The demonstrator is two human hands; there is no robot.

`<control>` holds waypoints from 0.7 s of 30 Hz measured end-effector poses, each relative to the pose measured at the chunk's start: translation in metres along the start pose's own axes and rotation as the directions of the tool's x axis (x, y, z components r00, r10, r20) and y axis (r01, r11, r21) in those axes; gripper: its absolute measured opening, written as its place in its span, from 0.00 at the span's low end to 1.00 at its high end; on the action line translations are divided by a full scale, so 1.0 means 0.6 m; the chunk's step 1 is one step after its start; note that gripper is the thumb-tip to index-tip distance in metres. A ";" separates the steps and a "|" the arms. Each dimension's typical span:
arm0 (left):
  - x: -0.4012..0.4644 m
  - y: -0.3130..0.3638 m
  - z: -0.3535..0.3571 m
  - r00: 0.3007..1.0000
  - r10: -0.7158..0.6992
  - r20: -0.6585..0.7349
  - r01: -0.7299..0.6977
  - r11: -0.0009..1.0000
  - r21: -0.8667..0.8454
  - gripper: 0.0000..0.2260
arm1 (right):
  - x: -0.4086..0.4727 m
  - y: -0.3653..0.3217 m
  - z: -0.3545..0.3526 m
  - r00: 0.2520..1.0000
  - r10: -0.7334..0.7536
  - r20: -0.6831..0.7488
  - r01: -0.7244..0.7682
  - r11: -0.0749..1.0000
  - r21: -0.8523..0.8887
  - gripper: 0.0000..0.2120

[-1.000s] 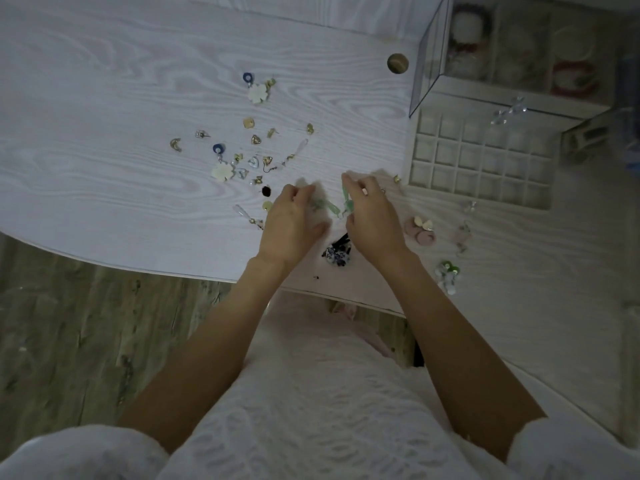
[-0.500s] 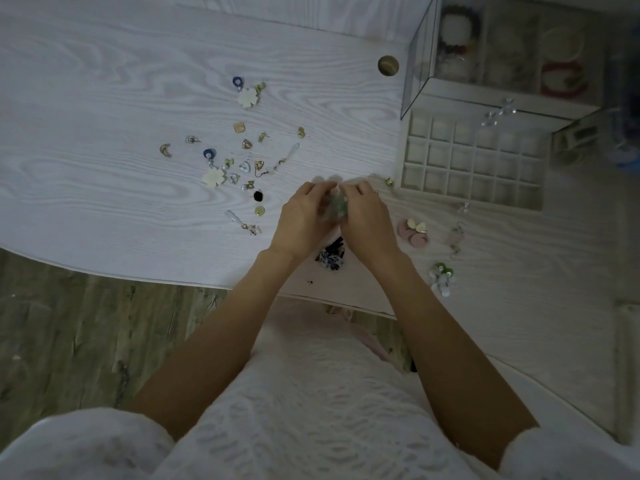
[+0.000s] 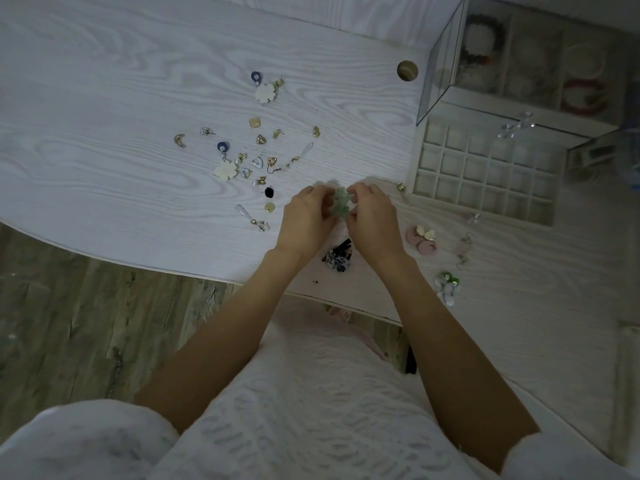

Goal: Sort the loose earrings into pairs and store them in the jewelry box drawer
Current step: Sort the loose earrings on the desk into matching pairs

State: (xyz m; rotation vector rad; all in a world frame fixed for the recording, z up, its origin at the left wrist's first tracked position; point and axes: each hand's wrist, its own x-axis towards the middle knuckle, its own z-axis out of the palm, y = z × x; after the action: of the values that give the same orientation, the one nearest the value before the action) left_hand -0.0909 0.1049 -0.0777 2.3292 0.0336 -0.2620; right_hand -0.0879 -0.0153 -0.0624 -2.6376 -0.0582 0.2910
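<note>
Loose earrings [image 3: 258, 161] lie scattered on the tabletop [image 3: 104, 150] left of the fingers. The left hand [image 3: 304, 221] and right hand [image 3: 372, 220] meet, fingers curled, pinching pale green earrings [image 3: 341, 204] between them. Right of the fingers sits the open gridded jewelry box drawer [image 3: 485, 171].

Loose earrings [image 3: 256, 161] lie scattered on the desk [image 3: 104, 133], left of the hands. The drawer [image 3: 485, 174] sits to the right, before the jewelry box [image 3: 519, 64].

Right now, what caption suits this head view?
Both hands hold pale green earrings together beside the open compartment drawer.
</note>
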 end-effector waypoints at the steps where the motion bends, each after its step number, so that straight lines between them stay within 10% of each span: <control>1: -0.003 0.000 -0.006 1.000 -0.006 0.013 0.006 1.000 -0.002 0.15 | -0.001 0.000 -0.003 1.000 -0.009 0.004 0.009 1.000 -0.019 0.17; 11: -0.096 -0.101 -0.128 0.955 -0.008 -0.298 0.069 0.978 0.194 0.09 | 0.069 -0.057 -0.022 0.942 -0.330 -0.058 0.330 0.944 0.004 0.12; 21: -0.074 -0.163 -0.118 0.986 0.111 -0.124 -0.064 0.942 0.330 0.07 | 0.160 -0.071 0.027 0.915 -0.382 0.126 0.402 0.880 -0.253 0.11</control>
State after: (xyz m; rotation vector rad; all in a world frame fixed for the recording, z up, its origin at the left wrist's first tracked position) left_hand -0.1320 0.2263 -0.0904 2.6673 -0.0477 -0.0583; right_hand 0.0029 0.0388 -0.0749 -2.8014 -0.6990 0.2523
